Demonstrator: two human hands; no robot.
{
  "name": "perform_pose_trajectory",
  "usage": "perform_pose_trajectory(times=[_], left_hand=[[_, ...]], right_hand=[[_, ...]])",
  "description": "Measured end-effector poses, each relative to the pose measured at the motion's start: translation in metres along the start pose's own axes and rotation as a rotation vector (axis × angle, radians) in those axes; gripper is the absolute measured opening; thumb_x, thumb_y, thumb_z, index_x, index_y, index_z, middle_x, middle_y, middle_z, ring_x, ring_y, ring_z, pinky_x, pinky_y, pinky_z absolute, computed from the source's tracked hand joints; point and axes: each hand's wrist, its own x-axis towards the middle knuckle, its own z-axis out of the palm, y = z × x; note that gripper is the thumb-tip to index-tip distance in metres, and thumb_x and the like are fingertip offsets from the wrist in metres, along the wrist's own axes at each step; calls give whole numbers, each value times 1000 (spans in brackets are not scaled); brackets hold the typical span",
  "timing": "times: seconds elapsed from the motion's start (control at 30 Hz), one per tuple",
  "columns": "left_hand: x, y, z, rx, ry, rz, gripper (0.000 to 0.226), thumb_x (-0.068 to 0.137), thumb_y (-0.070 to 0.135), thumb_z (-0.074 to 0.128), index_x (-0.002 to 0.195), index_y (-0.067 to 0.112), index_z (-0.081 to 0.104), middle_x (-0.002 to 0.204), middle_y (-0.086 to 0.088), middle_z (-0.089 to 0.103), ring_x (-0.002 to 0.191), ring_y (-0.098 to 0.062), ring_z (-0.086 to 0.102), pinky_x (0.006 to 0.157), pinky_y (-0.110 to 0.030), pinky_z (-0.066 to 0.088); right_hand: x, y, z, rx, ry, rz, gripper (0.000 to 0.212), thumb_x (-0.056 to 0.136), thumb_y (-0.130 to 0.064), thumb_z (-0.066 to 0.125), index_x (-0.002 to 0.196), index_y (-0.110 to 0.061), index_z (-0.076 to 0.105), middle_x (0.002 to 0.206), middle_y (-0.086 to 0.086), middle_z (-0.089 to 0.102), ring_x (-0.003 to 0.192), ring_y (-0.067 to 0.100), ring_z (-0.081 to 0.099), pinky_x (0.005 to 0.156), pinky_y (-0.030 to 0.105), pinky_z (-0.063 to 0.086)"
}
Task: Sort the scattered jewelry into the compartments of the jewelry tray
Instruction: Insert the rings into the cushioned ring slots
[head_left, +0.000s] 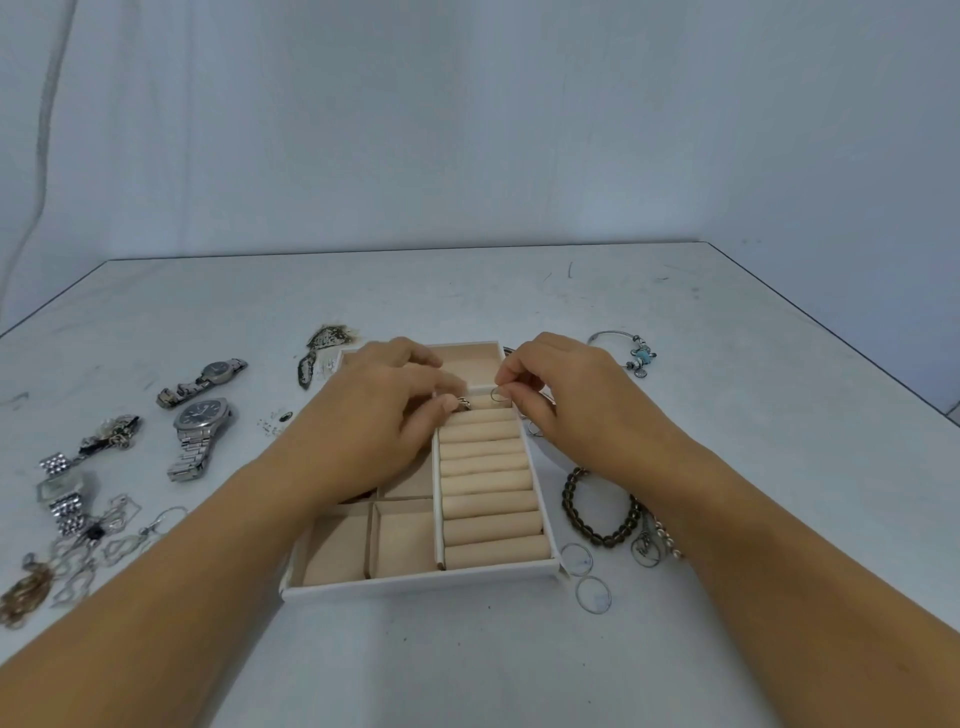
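The white jewelry tray with soft beige rolls (551, 567) sat in the middle of the frame. At its top rolls, the left hand (379, 415) pinched a small silver ring (464, 402), and the right hand (566, 395) pinched a thin wire ring (497, 395). Rings were being sorted, I think. Next, each needed a gentle push between two rolls.

Both my bare forearms reach forward; my left hand (384, 415) pinches thumb to fingertips, my right hand (566, 395) pinches likewise
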Motion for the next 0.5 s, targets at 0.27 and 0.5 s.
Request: perform_pose_trajectory(times=[0.27,0.5], left_hand=[[-19,-14,-10,-49,-105,42,52,87,59,44,130,32,53,123,25,53,112,8,47,91,-12,38],[-19,-12,-9,-69,-104,39,54,85,62,44,130,33,54,125,26,53,112,9,47,92,-12,37]], right_hand=[[-1,0,1,5,-7,-11,8,88,-14,60,93,-11,66,88,1,62,82,14,57,75,34,50],[2,0,7,-44,-17,-28,7,88,-17,60,91,-14,65,85,-1,62,82,15,55,73,39,49]])
